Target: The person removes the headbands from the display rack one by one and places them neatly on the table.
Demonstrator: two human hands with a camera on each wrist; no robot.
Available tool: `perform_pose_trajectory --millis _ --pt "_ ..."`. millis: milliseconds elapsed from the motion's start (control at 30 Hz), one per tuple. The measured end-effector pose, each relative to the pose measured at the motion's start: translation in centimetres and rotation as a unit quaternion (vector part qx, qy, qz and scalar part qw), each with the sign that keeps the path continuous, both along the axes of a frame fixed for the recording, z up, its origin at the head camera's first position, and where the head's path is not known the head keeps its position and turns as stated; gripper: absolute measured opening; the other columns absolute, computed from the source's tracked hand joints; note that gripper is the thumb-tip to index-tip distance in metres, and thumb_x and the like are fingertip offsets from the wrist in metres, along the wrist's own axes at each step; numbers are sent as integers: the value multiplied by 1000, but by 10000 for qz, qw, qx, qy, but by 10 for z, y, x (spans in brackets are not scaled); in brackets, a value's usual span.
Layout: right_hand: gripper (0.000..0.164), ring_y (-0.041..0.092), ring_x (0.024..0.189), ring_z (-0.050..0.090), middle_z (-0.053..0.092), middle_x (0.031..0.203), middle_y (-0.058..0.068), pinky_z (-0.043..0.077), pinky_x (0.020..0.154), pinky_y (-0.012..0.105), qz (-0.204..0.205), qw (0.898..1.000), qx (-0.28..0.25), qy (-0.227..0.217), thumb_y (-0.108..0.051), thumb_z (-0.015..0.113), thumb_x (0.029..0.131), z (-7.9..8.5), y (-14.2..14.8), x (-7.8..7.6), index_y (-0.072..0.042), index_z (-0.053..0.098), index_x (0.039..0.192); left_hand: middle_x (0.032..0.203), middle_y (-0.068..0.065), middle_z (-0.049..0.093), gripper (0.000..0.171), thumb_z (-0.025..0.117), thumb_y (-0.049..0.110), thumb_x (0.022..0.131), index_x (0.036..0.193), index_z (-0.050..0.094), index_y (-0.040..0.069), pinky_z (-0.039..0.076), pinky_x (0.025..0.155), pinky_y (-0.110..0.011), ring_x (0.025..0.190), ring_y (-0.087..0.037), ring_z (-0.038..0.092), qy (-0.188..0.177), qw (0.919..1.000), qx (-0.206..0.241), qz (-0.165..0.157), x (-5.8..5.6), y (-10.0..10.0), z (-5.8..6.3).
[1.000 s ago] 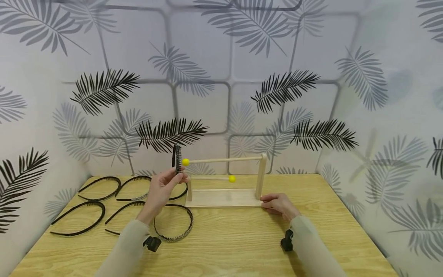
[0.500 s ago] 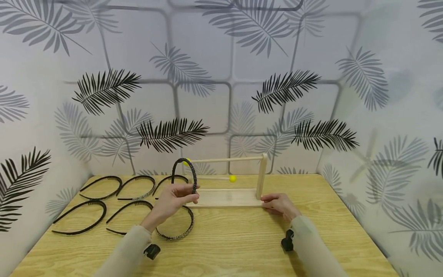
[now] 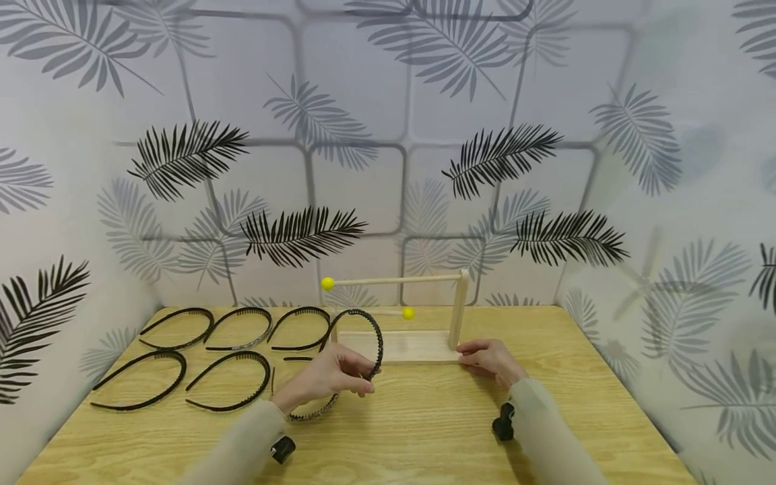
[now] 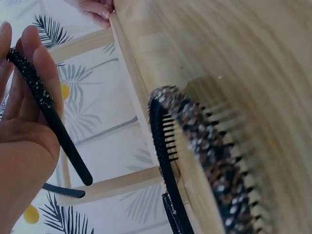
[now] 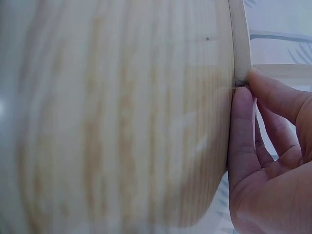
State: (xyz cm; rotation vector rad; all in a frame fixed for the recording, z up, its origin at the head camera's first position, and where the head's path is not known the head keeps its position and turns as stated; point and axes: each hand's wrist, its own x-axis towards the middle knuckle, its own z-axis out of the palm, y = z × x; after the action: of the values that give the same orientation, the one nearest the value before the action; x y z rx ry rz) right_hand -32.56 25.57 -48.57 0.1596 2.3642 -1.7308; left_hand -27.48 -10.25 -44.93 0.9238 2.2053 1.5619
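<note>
My left hand (image 3: 333, 375) holds a black headband (image 3: 380, 340) upright in front of the rack's left part, its loop facing me. In the left wrist view, the glittery arm of this headband (image 4: 53, 117) lies across the fingers. The wooden rack (image 3: 394, 347) has a flat base, posts and two rods, each tipped with a yellow ball (image 3: 327, 283). With thumb and fingertips, my right hand (image 3: 492, 359) grips the base's front right corner, seen close up in the right wrist view beside the base edge (image 5: 240, 44). The held headband overlaps the rack's left post.
Several black headbands (image 3: 227, 405) lie in two rows on the left of the wooden table (image 3: 424, 431). One studded headband (image 4: 214, 165) sits under my left forearm, partly hidden in the head view. A patterned wall (image 3: 388, 188) rises behind the table.
My left hand has come down and to the right with the headband, away from the upper rod's ball. The headband has turned from edge-on to showing its loop. My right hand stays put.
</note>
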Motion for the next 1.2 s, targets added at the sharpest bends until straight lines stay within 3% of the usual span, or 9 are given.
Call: perform_pose_trajectory --millis 100,267,400,933,1200 --pt "26 6 81 67 69 113 13 57 75 23 -118 9999 85 -66 -2 70 88 -3 -2 -1 0 71 114 85 -11 75 30 78 14 84 112 74 2 57 76 -26 72 -14 70 -13 9994 -312 -174 1 6 -4" --pt "29 6 81 66 69 114 15 57 74 24 -175 9998 93 -72 0 69 89 -5 -2 -3 3 68 117 94 -17 74 25 78 10 83 105 75 -1 57 70 -24 71 -8 68 -31 9959 -658 -615 2 14 -8" --pt "28 6 81 66 68 114 14 57 74 23 -162 9998 110 -57 0 68 89 -4 -2 -4 3 69 117 101 -20 72 24 79 6 81 104 75 -4 56 74 -22 77 -5 67 -135 9929 -836 -835 3 18 -11" --pt "29 7 81 67 68 117 16 58 75 25 -223 9995 220 -61 -1 69 89 -7 -2 -2 2 69 117 103 -4 75 23 81 9 79 102 78 9 55 79 -20 88 -7 69 -181 9850 -1615 -587 2 26 -13" --pt "29 7 82 66 68 116 15 58 76 26 -151 9996 254 -4 -1 67 90 -6 -2 -2 3 68 119 88 -8 77 15 81 5 78 92 79 2 54 67 -17 73 -3 67 -123 9827 -1612 -901 4 34 -17"
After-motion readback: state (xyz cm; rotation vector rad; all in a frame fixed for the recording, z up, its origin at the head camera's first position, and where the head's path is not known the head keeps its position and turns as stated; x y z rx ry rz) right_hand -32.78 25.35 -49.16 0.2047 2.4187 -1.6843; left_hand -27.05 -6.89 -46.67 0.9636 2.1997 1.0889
